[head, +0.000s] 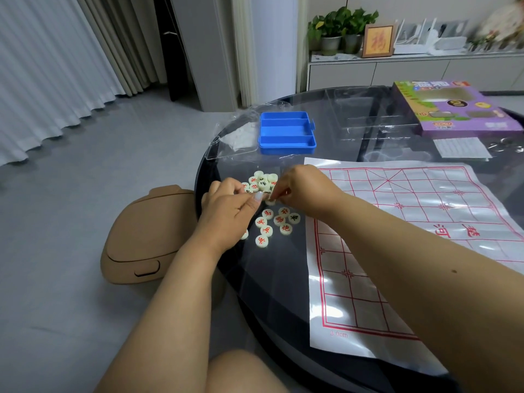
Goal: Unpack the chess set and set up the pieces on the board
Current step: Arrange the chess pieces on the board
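Near the desk's left edge, both hands met over the pieces. The left hand and right hand had fingers curled, pinching a small piece between them; whose fingers held it I cannot tell. Loose pieces lay in two clusters just left of the board, whose near corner overhung the desk's edge. The blue tray sat beyond, bare desk between.
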Available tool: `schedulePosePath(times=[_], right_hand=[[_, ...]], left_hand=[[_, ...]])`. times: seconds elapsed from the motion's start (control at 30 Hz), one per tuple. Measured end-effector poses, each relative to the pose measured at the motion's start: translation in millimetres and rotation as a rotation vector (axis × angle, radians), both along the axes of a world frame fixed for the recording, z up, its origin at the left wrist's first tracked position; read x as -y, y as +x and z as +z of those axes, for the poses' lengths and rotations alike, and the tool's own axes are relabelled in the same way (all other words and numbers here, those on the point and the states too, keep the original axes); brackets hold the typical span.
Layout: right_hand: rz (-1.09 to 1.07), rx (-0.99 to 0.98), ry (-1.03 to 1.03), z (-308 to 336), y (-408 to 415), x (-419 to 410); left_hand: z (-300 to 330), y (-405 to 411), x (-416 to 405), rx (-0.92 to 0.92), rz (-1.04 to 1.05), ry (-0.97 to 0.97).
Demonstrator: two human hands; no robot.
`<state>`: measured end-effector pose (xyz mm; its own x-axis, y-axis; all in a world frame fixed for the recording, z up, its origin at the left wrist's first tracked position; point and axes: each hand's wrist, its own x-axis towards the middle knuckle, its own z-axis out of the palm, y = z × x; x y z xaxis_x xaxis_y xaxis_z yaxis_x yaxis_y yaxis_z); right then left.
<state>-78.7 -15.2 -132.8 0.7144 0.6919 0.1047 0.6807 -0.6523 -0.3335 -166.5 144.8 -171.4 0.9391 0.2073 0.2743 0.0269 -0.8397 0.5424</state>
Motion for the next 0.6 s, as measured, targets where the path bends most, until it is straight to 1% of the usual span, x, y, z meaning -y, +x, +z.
schedulePosePath(times=[0.07, 0.13, 0.2, 0.37, 0.43, 0.6], right_hand=[[-0.021, -0.021, 0.018, 1.8, 1.1, 2.3], [-0.114, -0.06, 0.101, 6.9, 5.3, 8.5], [-0.221, -0.088, 0.135, 10.5, 11.8, 14.4], [-0.292, -0.145, 0.013, 7.5, 13.9, 8.1], [-0.308, -0.144, -0.032, 4.2, 11.2, 2.7], [-0.308, -0.131, -0.07, 3.3, 6.1, -5.5]], left_hand=[[3.0, -1.7, 2.7, -0.04, 0.003, -0.03], [4.3, -2.4, 4.2, -0.058, 0.002, -0.037], [4.2, -0.9, 4.4, -0.056, -0.012, 0.002], [1.1, 2.6, 3.7, -0.07, 0.01, 0.032], [-1.1, 3.1, 2.3, -0.054, 0.008, 0.052], [-10.0, 8.3, -5.6, 0.039, 0.024, 0.066]])
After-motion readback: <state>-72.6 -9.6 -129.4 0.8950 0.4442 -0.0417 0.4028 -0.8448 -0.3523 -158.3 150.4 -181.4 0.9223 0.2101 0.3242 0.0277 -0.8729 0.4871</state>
